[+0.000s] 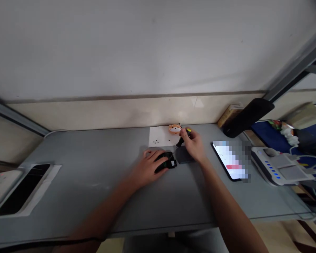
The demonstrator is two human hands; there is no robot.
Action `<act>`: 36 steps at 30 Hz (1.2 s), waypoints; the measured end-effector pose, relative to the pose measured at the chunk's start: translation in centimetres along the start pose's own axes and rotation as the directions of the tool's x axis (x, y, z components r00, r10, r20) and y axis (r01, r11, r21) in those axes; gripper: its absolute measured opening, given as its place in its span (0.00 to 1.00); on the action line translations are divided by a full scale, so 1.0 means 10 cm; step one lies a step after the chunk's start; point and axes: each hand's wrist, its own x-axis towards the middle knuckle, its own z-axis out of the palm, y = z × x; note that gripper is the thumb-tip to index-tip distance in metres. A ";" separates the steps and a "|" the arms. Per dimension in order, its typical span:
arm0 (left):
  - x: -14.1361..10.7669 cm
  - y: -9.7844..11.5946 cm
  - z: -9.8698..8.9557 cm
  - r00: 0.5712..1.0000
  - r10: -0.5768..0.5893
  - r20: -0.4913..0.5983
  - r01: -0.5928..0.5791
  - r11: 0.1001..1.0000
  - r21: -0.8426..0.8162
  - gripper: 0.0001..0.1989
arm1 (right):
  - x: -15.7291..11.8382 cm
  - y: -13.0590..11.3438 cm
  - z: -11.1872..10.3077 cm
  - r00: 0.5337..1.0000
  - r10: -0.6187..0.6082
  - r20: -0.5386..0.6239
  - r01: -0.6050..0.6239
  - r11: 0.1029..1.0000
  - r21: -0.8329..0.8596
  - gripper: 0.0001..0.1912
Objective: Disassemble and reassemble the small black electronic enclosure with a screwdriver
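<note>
A small black device (171, 163) with a white label lies on the grey table (94, 151). My left hand (149, 167) is closed over its left part and holds it there. In my right hand (191, 142) is a black and yellow screwdriver (181, 140), its shaft slanting down to the device. A dark flat box (185, 156) rests under and beside my right hand. Behind the device lies a white sheet (160, 135) with several small dark screws (156, 141). An orange animal-faced item (175, 129) sits at the sheet's right.
At the right are a lit phone (230, 161), a white power strip (275, 167), a black cylinder (249, 117) and a small box (229, 115). Another dark-screened phone (25, 189) lies at the far left on white paper. A wall (121, 112) closes off the table's back.
</note>
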 end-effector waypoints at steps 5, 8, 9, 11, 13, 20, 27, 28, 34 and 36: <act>-0.01 0.01 -0.04 1.000 0.030 0.005 -0.030 1.000 -0.002 0.16 | 0.06 0.05 -0.11 0.991 -0.041 -0.125 0.039 0.999 -0.017 0.28; -0.03 0.01 -0.08 1.000 0.011 -0.013 -0.011 0.999 -0.049 0.17 | 0.07 0.10 -0.13 0.990 -0.038 -0.135 0.024 0.994 -0.105 0.26; -0.04 0.00 -0.09 1.000 -0.009 -0.028 0.008 0.998 -0.067 0.18 | 0.07 0.11 -0.12 0.990 -0.039 -0.135 0.021 0.991 -0.132 0.25; -0.05 -0.02 -0.09 0.994 -0.079 -0.075 0.072 0.993 -0.094 0.19 | 0.06 0.12 -0.11 0.989 -0.048 -0.139 0.027 0.988 -0.151 0.25; -0.06 -0.05 -0.08 0.973 -0.177 -0.148 0.162 0.980 -0.111 0.19 | 0.05 0.10 -0.09 0.986 -0.066 -0.154 0.050 0.993 -0.109 0.25; -0.02 -0.17 -0.01 0.884 -0.381 -0.270 0.341 0.922 -0.184 0.12 | -0.04 -0.01 0.08 0.997 0.050 -0.057 -0.045 0.994 0.099 0.27; 0.00 -0.21 0.01 0.888 -0.346 -0.304 0.303 0.936 -0.179 0.10 | -0.09 0.00 0.17 0.993 0.116 -0.021 -0.112 0.984 0.140 0.31; -0.01 -0.22 0.00 0.890 -0.337 -0.307 0.297 0.940 -0.170 0.11 | -0.08 0.00 0.17 0.993 0.113 -0.022 -0.109 0.985 0.136 0.31; -0.03 -0.26 0.01 0.907 -0.300 -0.296 0.272 0.953 -0.135 0.12 | -0.08 -0.01 0.17 0.997 0.071 -0.020 -0.067 0.987 0.148 0.33; -0.03 -0.27 0.02 0.911 -0.284 -0.299 0.258 0.958 -0.125 0.12 | -0.09 -0.02 0.18 0.998 0.067 -0.022 -0.063 0.985 0.158 0.33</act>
